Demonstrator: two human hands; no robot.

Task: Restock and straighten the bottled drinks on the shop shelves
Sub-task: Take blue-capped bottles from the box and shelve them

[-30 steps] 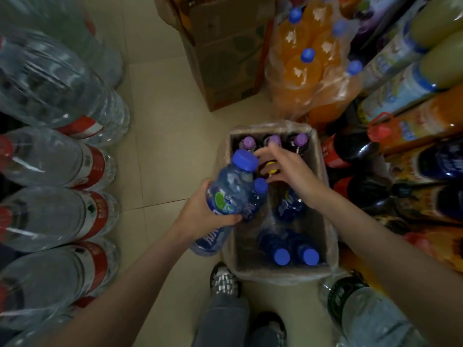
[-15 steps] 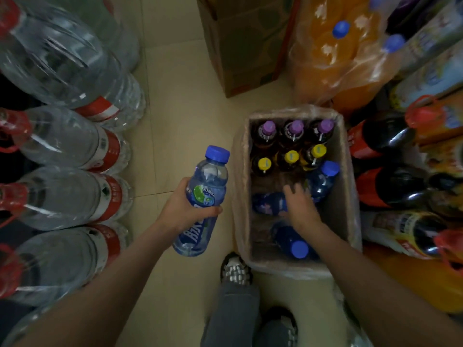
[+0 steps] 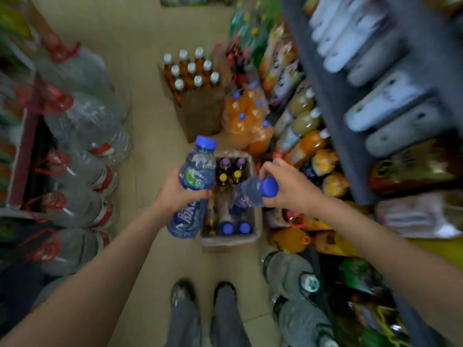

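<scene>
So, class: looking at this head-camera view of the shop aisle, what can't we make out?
- Right bottle: label blurred, body partly behind the right hand.
- Left bottle: brand name half covered by the left hand.
- Box: lower bottles dark and overlapped, count unclear.
- Upper shelf: goods motion-blurred, unreadable.

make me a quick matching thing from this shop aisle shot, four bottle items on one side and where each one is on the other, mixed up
Items
1. upright blue-capped bottle
2. tilted blue-capped bottle
3. purple-capped bottles
4. white-capped brown bottles

Places
A. in the tall cardboard carton farther up the aisle
B. in the right hand, above the open box
C. in the left hand, left of the open box
D. standing at the far end inside the open box

Pairs: 1-C, 2-B, 3-D, 4-A
</scene>
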